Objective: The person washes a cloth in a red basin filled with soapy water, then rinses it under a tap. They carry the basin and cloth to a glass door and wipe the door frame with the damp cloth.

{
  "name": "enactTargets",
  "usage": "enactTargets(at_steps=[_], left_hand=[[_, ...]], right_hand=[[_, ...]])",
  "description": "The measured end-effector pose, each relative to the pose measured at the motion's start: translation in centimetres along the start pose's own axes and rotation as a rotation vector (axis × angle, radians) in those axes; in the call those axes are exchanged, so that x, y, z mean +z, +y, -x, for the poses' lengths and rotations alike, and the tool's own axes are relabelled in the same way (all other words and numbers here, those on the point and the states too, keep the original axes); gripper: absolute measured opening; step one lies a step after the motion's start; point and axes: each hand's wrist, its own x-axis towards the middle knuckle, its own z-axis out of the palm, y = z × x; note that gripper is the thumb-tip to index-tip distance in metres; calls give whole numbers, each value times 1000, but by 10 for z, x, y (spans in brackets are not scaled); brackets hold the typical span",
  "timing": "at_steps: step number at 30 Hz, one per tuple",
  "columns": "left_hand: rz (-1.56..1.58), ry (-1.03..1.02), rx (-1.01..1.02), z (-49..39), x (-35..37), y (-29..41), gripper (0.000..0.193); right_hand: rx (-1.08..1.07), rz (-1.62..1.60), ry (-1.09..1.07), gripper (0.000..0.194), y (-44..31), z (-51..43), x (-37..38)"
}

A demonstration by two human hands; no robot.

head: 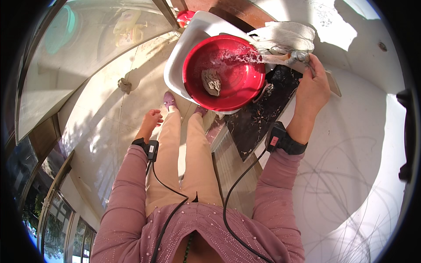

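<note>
My right hand (312,86) is at the upper right, its fingers on the handle of a metal wall tap (298,57). Water (246,58) streams from the tap's spout into a red plastic basin (194,91). A bunched grey cloth (211,82) lies in the basin, which rests on a white sink (173,70). Over the tap's pipe side hangs or lies a white towel (284,35); how it is supported cannot be told. My left hand (152,121) hangs beside my left leg, holding nothing, with its fingers loosely curled and apart.
A black marbled slab (260,111) adjoins the sink on the right, by a white wall (345,115). On the floor at left lies a small crumpled cloth (124,85). Behind glass at upper left are a teal basin (61,29) and a yellowish plastic jug (130,35). Something red (185,18) is behind the sink.
</note>
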Motion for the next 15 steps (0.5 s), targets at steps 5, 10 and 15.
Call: enactTargets(at_steps=[5, 10, 15], left_hand=[[-3, -17, -1, 1, 2, -3, 34], [-16, -34, 11, 2, 5, -3, 33], [-19, -34, 17, 2, 7, 1, 33]], right_hand=[[11, 2, 2, 26, 0, -1, 0], [-15, -1, 13, 26, 1, -3, 1], [-3, -23, 6, 26, 4, -3, 2]])
